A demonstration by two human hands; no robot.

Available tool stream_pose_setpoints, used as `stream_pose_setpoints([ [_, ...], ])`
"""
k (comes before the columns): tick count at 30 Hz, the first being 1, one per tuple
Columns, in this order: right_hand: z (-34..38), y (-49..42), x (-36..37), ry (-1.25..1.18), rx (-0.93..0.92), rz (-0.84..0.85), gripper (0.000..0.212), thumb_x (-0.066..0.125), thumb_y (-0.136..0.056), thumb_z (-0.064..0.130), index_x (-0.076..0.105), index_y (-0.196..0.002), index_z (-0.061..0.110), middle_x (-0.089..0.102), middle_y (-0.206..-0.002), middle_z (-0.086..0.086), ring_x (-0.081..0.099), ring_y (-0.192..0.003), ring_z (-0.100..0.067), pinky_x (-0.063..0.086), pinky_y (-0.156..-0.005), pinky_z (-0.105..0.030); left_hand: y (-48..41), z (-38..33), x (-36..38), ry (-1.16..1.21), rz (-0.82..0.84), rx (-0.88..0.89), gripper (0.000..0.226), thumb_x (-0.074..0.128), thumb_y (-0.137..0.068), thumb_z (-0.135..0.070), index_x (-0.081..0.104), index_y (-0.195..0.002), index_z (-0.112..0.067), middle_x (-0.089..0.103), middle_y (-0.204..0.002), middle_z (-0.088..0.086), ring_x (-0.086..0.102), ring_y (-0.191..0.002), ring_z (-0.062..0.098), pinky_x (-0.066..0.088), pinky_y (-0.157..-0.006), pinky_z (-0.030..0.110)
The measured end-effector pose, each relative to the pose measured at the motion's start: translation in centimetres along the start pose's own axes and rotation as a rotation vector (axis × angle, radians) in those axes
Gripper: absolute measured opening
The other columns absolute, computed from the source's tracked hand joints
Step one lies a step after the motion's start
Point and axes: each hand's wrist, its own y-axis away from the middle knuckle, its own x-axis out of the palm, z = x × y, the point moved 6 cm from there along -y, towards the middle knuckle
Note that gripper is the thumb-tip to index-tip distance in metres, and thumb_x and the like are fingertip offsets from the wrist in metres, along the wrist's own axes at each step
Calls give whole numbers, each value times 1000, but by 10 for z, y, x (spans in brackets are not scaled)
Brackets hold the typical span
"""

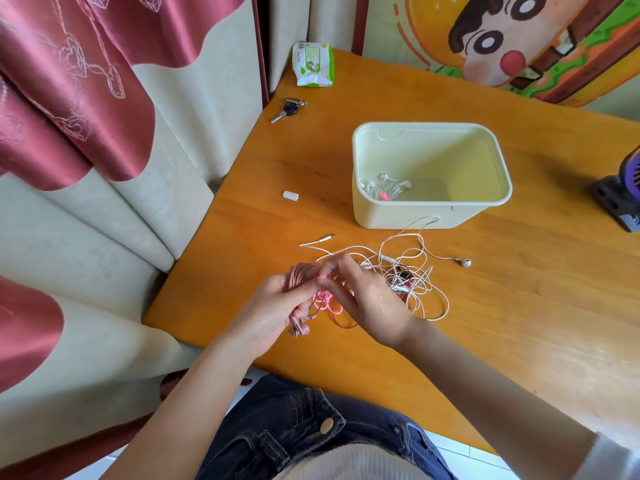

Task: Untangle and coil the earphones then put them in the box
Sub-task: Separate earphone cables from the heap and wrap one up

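We are looking down on a wide orange wooden worktop (pixel 519 323), with a red and cream curtain (pixel 69 98) hanging along its left side. Toward the back a pale yellow box (pixel 398 216) is standing open, and 1 coiled white set (pixel 384 188) is lying in its near left corner. A dark fan (pixel 620 192) is sitting at the right edge, partly out of frame.

Near the front edge we are seeing 2 hands working close together above the wood. The left hand (pixel 273 313) is curling its fingers round the pink earphones (pixel 299 275), whose cord is bunched into a coil, with the buds dangling below the palm. The right hand (pixel 370 303) is narrowing to a pinch, thumb and forefinger closing on the pink cord at the top of that coil. Bright pink loops (pixel 327 304) are showing between the 2 hands; we cannot tell whether they are cord or a tie.

Just right of the hands, the white earphones (pixel 415 271) are lying in a loose tangle on the worktop, in front of the box, with 1 bud (pixel 464 261) trailing right and the jack plug (pixel 327 237) pointing out at the left.

A packet of wipes (pixel 313 64) is lying at the far corner, keys (pixel 289 109) are resting nearer, and a small white cap (pixel 290 195) is lying left of the box.
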Motion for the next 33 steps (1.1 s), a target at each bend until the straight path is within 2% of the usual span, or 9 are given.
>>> stream_pose_setpoints([
  [3,2,-1,3,-8,10,-9,20,39,-98,33,46,-102,15,63,-101,-1,61,-89,-12,50,-75,-30,0,1,-1,-35,-38,8,16,69,-71,-30,61,-68,-16,27,-52,1,29,-49,14,39,-47,29],
  [6,2,-1,3,-21,22,-40,17,47,-97,24,53,-98,8,56,-95,10,54,-86,1,48,-76,-24,1,1,-2,-26,-78,35,13,66,-82,-25,64,-75,-14,28,-48,-1,30,-47,13,43,-49,30],
  [11,-7,-1,-3,-136,157,-100,1,58,-91,24,58,-92,24,53,-112,9,52,-95,-2,42,-79,-15,3,-4,-6,-33,-222,59,24,72,-70,-37,66,-58,-17,32,-43,-5,32,-47,15,48,-54,34],
  [15,-12,0,-15,-120,257,-128,11,66,-85,26,60,-85,36,58,-89,18,54,-75,-7,43,-68,-14,4,-7,-10,-107,-294,113,16,66,-85,-20,67,-85,-4,51,-40,-9,42,-51,16,50,-54,31],
  [17,-12,0,-16,-116,280,-109,18,70,-82,25,60,-82,40,61,-78,18,55,-71,-8,41,-64,-12,4,-8,-11,-152,-302,130,17,64,-87,-17,68,-93,-2,55,-42,-10,47,-44,8,49,-58,34],
  [22,-12,3,-16,-125,312,-170,5,71,-81,25,69,-84,27,65,-76,18,58,-69,-3,39,-64,-8,5,-13,-13,-222,-332,184,4,67,-85,-16,70,-86,-19,72,-69,-3,58,-48,2,50,-55,33],
  [27,-10,2,-14,-102,307,-190,8,70,-83,23,73,-89,19,68,-80,11,61,-73,-5,43,-66,-10,5,-16,-13,-321,-347,222,9,67,-84,-16,69,-84,-24,68,-57,-12,64,-58,5,53,-50,24],
  [30,-12,1,-13,-53,309,-190,9,72,-81,21,74,-89,16,66,-79,12,60,-73,-1,44,-68,-8,5,-13,-13,-299,-342,210,11,67,-84,-13,69,-84,-24,71,-70,4,66,-69,23,55,-51,30],
  [33,-12,1,-12,-29,296,-196,9,73,-80,18,75,-89,16,64,-78,17,58,-72,4,41,-66,-6,6,-12,-13,-305,-343,195,9,67,-84,-13,70,-86,-21,71,-71,1,65,-63,12,51,-47,26],
])
